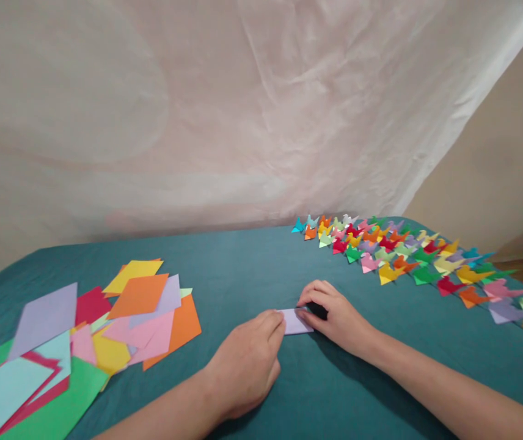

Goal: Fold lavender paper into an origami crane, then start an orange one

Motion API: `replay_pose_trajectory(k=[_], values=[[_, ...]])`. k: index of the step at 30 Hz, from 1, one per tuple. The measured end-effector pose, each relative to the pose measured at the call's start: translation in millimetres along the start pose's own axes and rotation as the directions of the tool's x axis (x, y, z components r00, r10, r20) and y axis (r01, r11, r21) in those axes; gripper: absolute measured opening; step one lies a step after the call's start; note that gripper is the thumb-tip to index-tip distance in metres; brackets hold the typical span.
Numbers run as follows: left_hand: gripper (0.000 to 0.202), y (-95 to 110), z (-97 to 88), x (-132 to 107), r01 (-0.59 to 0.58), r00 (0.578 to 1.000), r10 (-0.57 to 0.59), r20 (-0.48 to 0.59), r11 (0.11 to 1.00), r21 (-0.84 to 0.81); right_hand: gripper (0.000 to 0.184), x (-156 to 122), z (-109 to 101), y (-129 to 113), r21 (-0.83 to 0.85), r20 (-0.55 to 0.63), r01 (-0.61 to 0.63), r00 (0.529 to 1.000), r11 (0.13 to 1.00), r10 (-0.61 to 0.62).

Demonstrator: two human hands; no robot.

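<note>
On the green tablecloth [243, 269], between a person's two bare hands, lies a small lilac strip of paper [296, 323] that looks folded; take it as the centre of the clock, with twelve pointing away from the person. At eight o'clock is the left hand [250, 357], its fingertips laid over the strip's nine o'clock end; whether it grips or merely presses, I can't tell. At three, the right hand [341, 318] appears to pinch the strip's far right corner between thumb and forefinger. A black patch [319, 310] shows within the curl of that hand, and from where I stand I can't make out whether it is shadow or some object.

Out at nine o'clock, loose coloured sheets [138, 295] overlap in an untidy spread, well apart from the hands. Toward two, small paper birds [390, 273] stand in rows, and a pale curtain [197, 122] hangs beyond, at twelve.

To my eye this is a folding step, one end steadied while the other is lined up. The next move, I'd judge, calls for matched edges, a steady left hand and a firm finger along the fold to set the crease.
</note>
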State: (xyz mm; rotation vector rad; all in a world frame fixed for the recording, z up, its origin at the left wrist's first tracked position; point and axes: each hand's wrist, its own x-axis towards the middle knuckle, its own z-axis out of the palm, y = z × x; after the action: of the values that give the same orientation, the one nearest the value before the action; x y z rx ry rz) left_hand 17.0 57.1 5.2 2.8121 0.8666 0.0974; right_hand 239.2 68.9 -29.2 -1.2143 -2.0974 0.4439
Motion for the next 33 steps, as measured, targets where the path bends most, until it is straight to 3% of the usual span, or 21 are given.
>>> replay_pose_trajectory(k=[5,10,18,24,33], values=[[0.052,0,1.4,0,-0.006,1.0,0.006,0.002,1.0,-0.004,0.027,-5,0,-9,-0.077,0.123,0.243,0.965,0.967,-0.233],[0.048,0,3.4,1,-0.023,1.0,0.023,-0.011,0.999,-0.023,0.029,-9,-1,-16,-0.154,0.202,0.354,0.925,0.923,-0.321],[0.045,1,2.1,1,-0.049,0.999,0.047,0.024,0.997,0.062,0.027,-13,-3,-19,-0.298,0.287,0.429,0.892,0.853,-0.349],[0.048,1,1.0,-1,-0.059,0.996,0.053,0.071,0.994,0.087,0.026,-14,-3,-24,-0.297,0.285,0.431,0.891,0.852,-0.352],[0.049,0,0.5,0,-0.084,0.993,0.074,0.095,0.991,0.106,0.023,-14,-9,-33,-0.413,0.386,0.44,0.878,0.797,-0.285]])
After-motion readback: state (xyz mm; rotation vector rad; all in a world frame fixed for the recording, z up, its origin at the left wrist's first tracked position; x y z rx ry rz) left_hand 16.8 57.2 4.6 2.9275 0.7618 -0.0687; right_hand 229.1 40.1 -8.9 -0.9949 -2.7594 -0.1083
